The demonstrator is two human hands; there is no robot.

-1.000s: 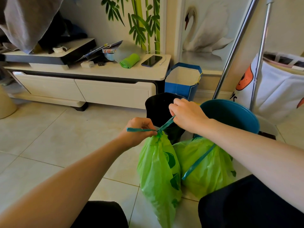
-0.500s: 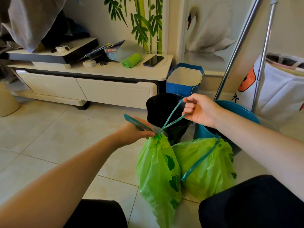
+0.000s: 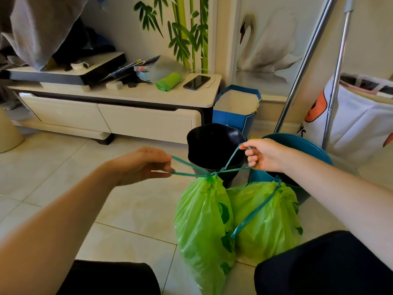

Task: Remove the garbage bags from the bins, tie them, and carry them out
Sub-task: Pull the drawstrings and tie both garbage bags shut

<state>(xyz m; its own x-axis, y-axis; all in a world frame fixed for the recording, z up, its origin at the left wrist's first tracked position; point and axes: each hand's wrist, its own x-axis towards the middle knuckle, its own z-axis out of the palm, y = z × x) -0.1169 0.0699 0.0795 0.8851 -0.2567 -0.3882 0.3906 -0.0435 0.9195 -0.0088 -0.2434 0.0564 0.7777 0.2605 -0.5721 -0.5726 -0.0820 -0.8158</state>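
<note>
Two full green garbage bags stand on the tiled floor between my knees. The nearer bag (image 3: 204,226) has its neck gathered into a knot of teal drawstring (image 3: 213,174). My left hand (image 3: 140,165) pinches the left loop of that drawstring. My right hand (image 3: 262,155) grips the right loop, and both loops are stretched taut away from the knot. The second bag (image 3: 270,220) leans behind it with its own teal drawstring hanging slack. A black bin (image 3: 214,145) and a teal bin (image 3: 302,145) stand just beyond the bags.
A low white TV cabinet (image 3: 127,116) with a phone (image 3: 196,81) and a green roll (image 3: 169,81) runs along the wall. A blue paper bag (image 3: 234,111) sits by it. Two metal poles (image 3: 306,64) and a white laundry bag (image 3: 359,116) stand at right.
Both hands have moved apart, left hand leftward and right hand rightward, drawing the drawstring loops out taut from the knot on the nearer bag.
</note>
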